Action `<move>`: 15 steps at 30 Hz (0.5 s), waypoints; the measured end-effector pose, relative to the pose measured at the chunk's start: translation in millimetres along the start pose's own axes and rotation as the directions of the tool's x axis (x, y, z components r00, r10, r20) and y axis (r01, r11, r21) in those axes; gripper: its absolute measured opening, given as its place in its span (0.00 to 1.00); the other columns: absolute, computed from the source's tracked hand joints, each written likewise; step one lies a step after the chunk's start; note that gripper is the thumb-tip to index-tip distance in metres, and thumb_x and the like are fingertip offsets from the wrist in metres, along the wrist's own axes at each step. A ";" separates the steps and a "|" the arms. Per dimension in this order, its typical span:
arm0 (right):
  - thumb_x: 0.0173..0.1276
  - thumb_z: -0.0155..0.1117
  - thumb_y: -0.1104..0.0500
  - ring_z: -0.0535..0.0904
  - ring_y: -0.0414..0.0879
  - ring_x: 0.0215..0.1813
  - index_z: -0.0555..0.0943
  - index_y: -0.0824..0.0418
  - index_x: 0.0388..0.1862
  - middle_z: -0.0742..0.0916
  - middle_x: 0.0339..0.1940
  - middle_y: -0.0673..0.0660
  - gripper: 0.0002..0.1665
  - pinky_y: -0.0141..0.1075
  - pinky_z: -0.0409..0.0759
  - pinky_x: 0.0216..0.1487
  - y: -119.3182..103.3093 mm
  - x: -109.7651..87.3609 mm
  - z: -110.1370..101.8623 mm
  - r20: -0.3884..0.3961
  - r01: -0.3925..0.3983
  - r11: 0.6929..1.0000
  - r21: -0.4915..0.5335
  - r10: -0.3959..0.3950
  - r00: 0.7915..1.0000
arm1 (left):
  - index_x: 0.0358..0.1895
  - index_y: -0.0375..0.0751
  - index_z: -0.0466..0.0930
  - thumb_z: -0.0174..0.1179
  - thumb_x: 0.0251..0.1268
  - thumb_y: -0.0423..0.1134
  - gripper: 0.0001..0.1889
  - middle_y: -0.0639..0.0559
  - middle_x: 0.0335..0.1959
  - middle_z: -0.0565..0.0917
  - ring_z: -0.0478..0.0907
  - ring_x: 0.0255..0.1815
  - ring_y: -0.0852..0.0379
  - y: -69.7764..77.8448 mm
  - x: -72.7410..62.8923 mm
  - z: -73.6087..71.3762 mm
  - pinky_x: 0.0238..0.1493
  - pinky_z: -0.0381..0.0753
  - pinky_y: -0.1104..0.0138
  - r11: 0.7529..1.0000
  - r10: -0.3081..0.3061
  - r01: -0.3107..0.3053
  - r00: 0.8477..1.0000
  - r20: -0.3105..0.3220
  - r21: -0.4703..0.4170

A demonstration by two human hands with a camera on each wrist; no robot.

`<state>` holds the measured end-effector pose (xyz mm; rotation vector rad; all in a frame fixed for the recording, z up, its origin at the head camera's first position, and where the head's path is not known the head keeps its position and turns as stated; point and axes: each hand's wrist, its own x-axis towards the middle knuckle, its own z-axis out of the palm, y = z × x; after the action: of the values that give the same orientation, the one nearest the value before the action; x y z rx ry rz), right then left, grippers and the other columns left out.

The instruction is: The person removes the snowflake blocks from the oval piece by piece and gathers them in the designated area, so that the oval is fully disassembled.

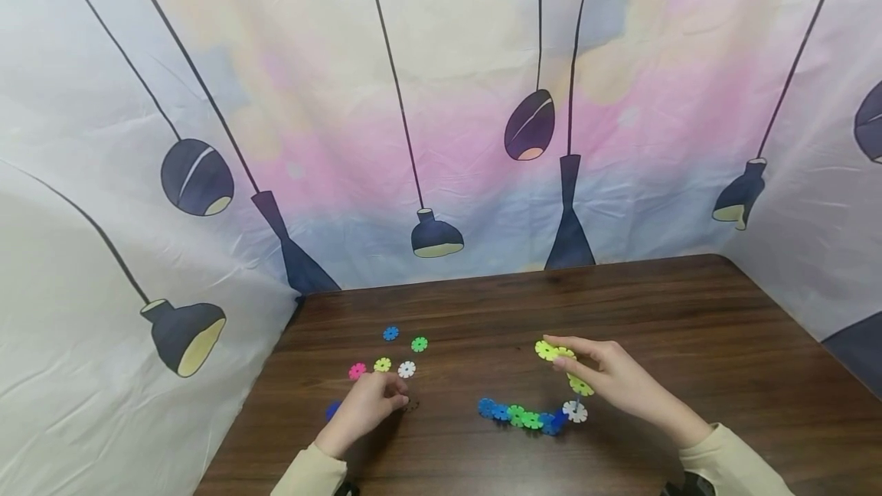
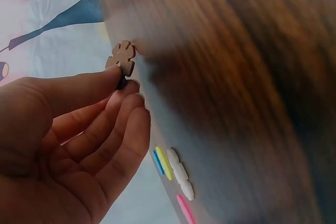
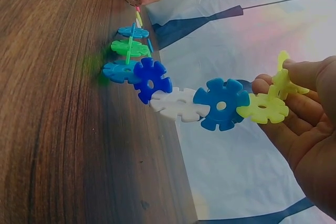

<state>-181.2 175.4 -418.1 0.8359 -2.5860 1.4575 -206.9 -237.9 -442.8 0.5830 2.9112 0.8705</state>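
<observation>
My left hand (image 1: 370,406) pinches a brown snowflake disc (image 2: 123,56) between thumb and fingertips, low over the table's left side. In the head view that disc looks dark and hard to make out. My right hand (image 1: 613,373) holds the yellow end (image 3: 283,83) of a chain of interlocked snowflake discs (image 1: 530,419). The chain runs from yellow through blue and white (image 3: 178,104) to blue and green discs. Its yellow end is lifted, while the blue-green end lies on the table.
Near the left hand lie loose discs: pink (image 1: 357,370), yellow (image 1: 382,364), white (image 1: 406,369), green (image 1: 419,344) and blue (image 1: 390,333). A dark blue disc (image 1: 334,409) is partly hidden by that hand. A printed curtain (image 1: 482,174) hangs behind the wooden table (image 1: 468,312).
</observation>
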 end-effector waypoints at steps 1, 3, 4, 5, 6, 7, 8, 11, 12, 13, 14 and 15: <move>0.78 0.59 0.51 0.81 0.39 0.35 0.77 0.57 0.69 0.89 0.48 0.54 0.24 0.32 0.69 0.20 0.0 -0.1 0.1 0.001 -0.002 1.000 -0.001 0.002 1.000 | 0.35 0.37 0.85 0.70 0.61 0.30 0.03 0.57 0.27 0.83 0.74 0.27 0.62 -0.3 0.3 0.7 0.29 0.76 0.68 1.000 -0.004 0.004 1.000 0.000 0.003; 0.78 0.59 0.51 0.81 0.40 0.36 0.77 0.56 0.69 0.89 0.48 0.55 0.24 0.32 0.69 0.21 0.0 -0.1 0.3 0.002 -0.002 1.000 -0.001 0.002 1.000 | 0.35 0.37 0.85 0.70 0.60 0.30 0.03 0.57 0.27 0.83 0.74 0.27 0.62 -0.6 1.2 2.4 0.29 0.76 0.67 1.000 -0.022 0.022 1.000 0.002 0.011; 0.78 0.59 0.51 0.81 0.40 0.36 0.77 0.56 0.69 0.89 0.48 0.55 0.24 0.32 0.69 0.21 -0.1 -0.1 0.4 0.003 -0.004 1.000 -0.001 0.004 1.000 | 0.34 0.37 0.85 0.70 0.60 0.29 0.03 0.56 0.26 0.83 0.74 0.27 0.62 -0.7 1.6 3.2 0.29 0.76 0.67 0.999 -0.028 0.028 1.000 0.000 0.015; 0.78 0.59 0.51 0.82 0.40 0.36 0.77 0.56 0.69 0.89 0.49 0.56 0.24 0.32 0.69 0.21 -0.2 -0.1 0.5 0.004 -0.004 1.000 0.000 0.004 1.000 | 0.34 0.37 0.85 0.70 0.60 0.29 0.03 0.56 0.26 0.83 0.74 0.27 0.61 -0.4 2.1 3.9 0.29 0.76 0.66 0.999 -0.033 0.033 0.999 -0.002 0.023; 0.78 0.59 0.51 0.82 0.40 0.37 0.77 0.56 0.69 0.89 0.49 0.57 0.24 0.32 0.70 0.21 -0.3 -0.2 0.5 0.004 -0.006 1.000 0.001 0.006 1.000 | 0.34 0.38 0.85 0.70 0.59 0.29 0.03 0.56 0.26 0.83 0.74 0.27 0.61 0.2 2.5 4.3 0.29 0.77 0.66 0.999 -0.037 0.037 0.999 -0.008 0.031; 0.78 0.59 0.50 0.81 0.40 0.37 0.77 0.56 0.69 0.89 0.49 0.57 0.25 0.32 0.70 0.21 -0.5 -0.2 0.6 0.004 -0.007 1.000 0.002 0.007 1.000 | 0.33 0.38 0.85 0.71 0.59 0.29 0.04 0.56 0.26 0.83 0.74 0.26 0.61 0.7 2.9 4.9 0.29 0.77 0.65 0.998 -0.041 0.041 0.999 -0.014 0.039; 0.78 0.59 0.51 0.82 0.41 0.37 0.77 0.57 0.69 0.89 0.50 0.58 0.25 0.32 0.71 0.22 -0.7 -0.1 0.7 0.005 -0.007 1.000 0.006 0.007 1.000 | 0.33 0.38 0.85 0.71 0.58 0.29 0.04 0.56 0.25 0.82 0.74 0.26 0.61 1.3 3.3 5.6 0.29 0.77 0.65 0.998 -0.044 0.045 0.999 -0.022 0.051; 0.78 0.59 0.50 0.81 0.42 0.37 0.77 0.57 0.69 0.88 0.50 0.60 0.25 0.33 0.71 0.23 -1.3 0.0 0.9 0.005 -0.011 1.000 0.010 0.011 1.000 | 0.32 0.37 0.85 0.71 0.57 0.28 0.04 0.56 0.24 0.81 0.73 0.25 0.61 4.0 3.8 6.8 0.28 0.76 0.65 0.995 -0.057 0.060 0.998 -0.042 0.080; 0.78 0.59 0.50 0.81 0.41 0.36 0.77 0.57 0.68 0.88 0.50 0.60 0.25 0.32 0.71 0.23 -1.5 0.0 0.8 0.005 -0.012 1.000 0.011 0.012 1.000 | 0.31 0.37 0.85 0.71 0.57 0.28 0.04 0.56 0.23 0.81 0.73 0.25 0.61 5.0 4.1 7.1 0.28 0.76 0.65 0.994 -0.061 0.065 0.997 -0.046 0.084; 0.78 0.59 0.50 0.80 0.41 0.35 0.77 0.57 0.68 0.88 0.50 0.60 0.25 0.32 0.71 0.22 -1.5 0.0 0.8 0.006 -0.014 1.000 0.010 0.014 1.000 | 0.31 0.37 0.85 0.71 0.57 0.28 0.04 0.56 0.23 0.81 0.73 0.24 0.61 5.8 4.3 7.6 0.27 0.75 0.66 0.994 -0.067 0.071 0.997 -0.048 0.087; 0.78 0.59 0.50 0.80 0.40 0.34 0.77 0.57 0.68 0.88 0.50 0.59 0.25 0.32 0.71 0.22 -1.6 0.1 0.7 0.006 -0.013 1.000 0.009 0.013 1.000 | 0.31 0.37 0.85 0.71 0.57 0.27 0.04 0.56 0.23 0.80 0.72 0.23 0.61 6.5 4.5 7.9 0.26 0.75 0.66 0.993 -0.071 0.075 0.996 -0.050 0.089; 0.78 0.59 0.50 0.79 0.39 0.34 0.78 0.57 0.68 0.88 0.50 0.59 0.24 0.32 0.70 0.22 -1.6 0.2 0.7 0.005 -0.012 1.000 0.006 0.012 1.000 | 0.30 0.37 0.85 0.70 0.57 0.27 0.04 0.56 0.22 0.79 0.72 0.23 0.60 7.3 4.7 8.1 0.26 0.74 0.66 0.993 -0.076 0.080 0.996 -0.050 0.089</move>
<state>-180.5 174.1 -417.2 0.8263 -2.5964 1.4685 -207.6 -226.4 -445.3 0.4572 3.0058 0.7565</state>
